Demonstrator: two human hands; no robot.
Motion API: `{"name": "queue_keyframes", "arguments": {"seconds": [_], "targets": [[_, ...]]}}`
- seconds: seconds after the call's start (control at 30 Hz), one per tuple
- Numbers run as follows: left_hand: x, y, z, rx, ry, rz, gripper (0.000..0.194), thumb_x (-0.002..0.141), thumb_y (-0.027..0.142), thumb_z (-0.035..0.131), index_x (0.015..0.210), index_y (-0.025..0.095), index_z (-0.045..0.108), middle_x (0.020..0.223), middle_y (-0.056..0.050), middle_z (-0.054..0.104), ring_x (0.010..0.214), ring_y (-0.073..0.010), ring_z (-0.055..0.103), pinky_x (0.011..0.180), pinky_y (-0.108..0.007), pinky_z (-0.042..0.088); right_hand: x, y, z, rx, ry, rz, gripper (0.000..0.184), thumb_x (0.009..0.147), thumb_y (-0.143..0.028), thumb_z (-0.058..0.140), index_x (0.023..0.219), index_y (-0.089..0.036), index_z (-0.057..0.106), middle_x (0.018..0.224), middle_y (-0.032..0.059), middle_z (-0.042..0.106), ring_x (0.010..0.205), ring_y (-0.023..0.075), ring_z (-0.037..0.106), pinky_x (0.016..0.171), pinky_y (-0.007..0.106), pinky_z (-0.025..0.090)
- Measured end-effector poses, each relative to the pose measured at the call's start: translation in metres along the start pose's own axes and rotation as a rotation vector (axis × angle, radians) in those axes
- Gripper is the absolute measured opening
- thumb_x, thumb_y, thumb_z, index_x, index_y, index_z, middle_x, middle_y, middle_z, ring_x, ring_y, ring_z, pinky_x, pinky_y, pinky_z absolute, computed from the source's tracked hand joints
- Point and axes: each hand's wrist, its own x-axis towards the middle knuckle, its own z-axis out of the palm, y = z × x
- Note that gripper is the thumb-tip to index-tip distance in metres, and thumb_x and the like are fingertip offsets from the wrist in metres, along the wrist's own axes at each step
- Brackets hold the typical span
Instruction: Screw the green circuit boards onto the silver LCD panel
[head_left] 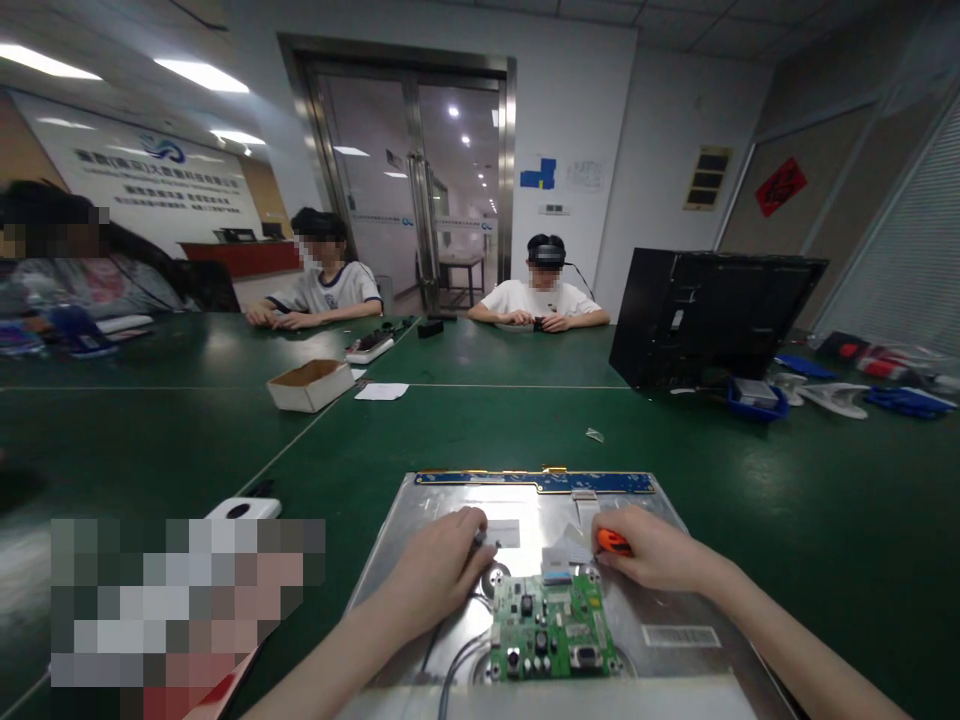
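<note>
In front of me lies a silver metal display panel (390,560) with its back up. A green circuit board (551,625) sits on its middle, and a narrow blue board (480,480) runs along the far edge. My right hand (637,545) is closed round an orange-handled screwdriver (613,541), near the green board's far right corner; its tip is hard to see. My left hand (442,560) is over the panel by the board's far left corner. Its fingers are pinched round a small dark thing I cannot make out. A flat ribbon cable (585,510) joins the two boards.
A black monitor (705,320) stands at the right, beside a blue tray (757,400) and blue gloves (907,402). An open carton (311,385) and white paper (382,391) lie at the left. Several people sit round the green table (480,425). Grey cables (450,665) cross the panel.
</note>
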Motion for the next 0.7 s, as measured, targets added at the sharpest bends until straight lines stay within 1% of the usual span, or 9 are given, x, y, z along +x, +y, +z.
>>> {"name": "queue_keyframes", "arguments": {"seconds": [0.1, 0.17, 0.3, 0.4, 0.47, 0.57, 0.63, 0.7], "targets": [[0.010, 0.002, 0.000, 0.104, -0.067, -0.011, 0.016, 0.094, 0.035, 0.048, 0.096, 0.020, 0.053, 0.091, -0.009, 0.069, 0.086, -0.0280, 0.066, 0.071, -0.033, 0.046, -0.001, -0.001, 0.001, -0.007, 0.015, 0.008, 0.008, 0.083, -0.013, 0.059, 0.080, -0.018, 0.064, 0.080, 0.0043, 0.068, 0.075, 0.0191, 0.061, 0.072, 0.029, 0.042], [0.016, 0.004, 0.001, 0.143, -0.084, -0.012, 0.015, 0.095, 0.034, 0.048, 0.094, 0.021, 0.054, 0.087, -0.008, 0.069, 0.085, -0.0281, 0.067, 0.071, -0.033, 0.046, -0.003, -0.001, 0.002, -0.013, 0.035, 0.016, 0.008, 0.084, -0.013, 0.059, 0.080, -0.018, 0.064, 0.081, 0.0047, 0.068, 0.077, 0.0198, 0.060, 0.073, 0.030, 0.042], [0.020, 0.005, 0.003, 0.160, -0.078, 0.009, 0.017, 0.098, 0.028, 0.040, 0.094, 0.021, 0.055, 0.085, -0.008, 0.069, 0.084, -0.0285, 0.068, 0.071, -0.034, 0.046, -0.006, -0.002, 0.005, -0.016, 0.081, 0.017, 0.007, 0.084, -0.013, 0.059, 0.081, -0.018, 0.064, 0.087, 0.0053, 0.067, 0.082, 0.0203, 0.061, 0.076, 0.030, 0.042], [0.018, 0.005, 0.005, 0.166, -0.064, 0.006, 0.020, 0.098, 0.027, 0.037, 0.097, 0.020, 0.056, 0.086, -0.010, 0.070, 0.084, -0.0295, 0.068, 0.070, -0.035, 0.046, -0.007, -0.001, 0.007, -0.019, 0.109, 0.017, 0.009, 0.083, -0.011, 0.058, 0.080, -0.017, 0.063, 0.086, 0.0053, 0.067, 0.081, 0.0199, 0.061, 0.076, 0.030, 0.042], [0.016, 0.004, 0.005, 0.161, -0.055, 0.009, 0.020, 0.099, 0.027, 0.037, 0.104, 0.019, 0.055, 0.088, -0.010, 0.071, 0.085, -0.0299, 0.068, 0.070, -0.035, 0.046, -0.006, 0.000, 0.009, -0.022, 0.122, 0.019, 0.010, 0.083, -0.009, 0.058, 0.079, -0.017, 0.064, 0.084, 0.0052, 0.067, 0.080, 0.0196, 0.061, 0.076, 0.029, 0.042], [0.016, 0.004, 0.004, 0.140, -0.053, 0.046, 0.022, 0.098, 0.025, 0.041, 0.114, 0.020, 0.054, 0.102, -0.010, 0.071, 0.092, -0.0295, 0.068, 0.074, -0.035, 0.047, -0.005, 0.000, 0.010, -0.023, 0.128, 0.021, 0.011, 0.083, -0.009, 0.058, 0.079, -0.016, 0.064, 0.082, 0.0050, 0.067, 0.077, 0.0192, 0.061, 0.075, 0.029, 0.042], [0.017, 0.003, 0.004, 0.124, -0.056, 0.073, 0.021, 0.097, 0.023, 0.043, 0.114, 0.022, 0.056, 0.108, -0.008, 0.070, 0.095, -0.0277, 0.068, 0.077, -0.034, 0.047, -0.005, 0.000, 0.010, -0.023, 0.128, 0.018, 0.010, 0.083, -0.009, 0.058, 0.079, -0.016, 0.065, 0.082, 0.0050, 0.068, 0.077, 0.0194, 0.062, 0.074, 0.029, 0.042], [0.018, 0.003, 0.004, 0.111, -0.060, 0.084, 0.018, 0.097, 0.023, 0.045, 0.108, 0.023, 0.059, 0.105, -0.007, 0.070, 0.094, -0.0258, 0.068, 0.078, -0.032, 0.046, -0.004, -0.002, 0.011, -0.022, 0.128, 0.013, 0.010, 0.083, -0.009, 0.058, 0.080, -0.017, 0.065, 0.083, 0.0051, 0.069, 0.078, 0.0194, 0.062, 0.074, 0.029, 0.042]]}}
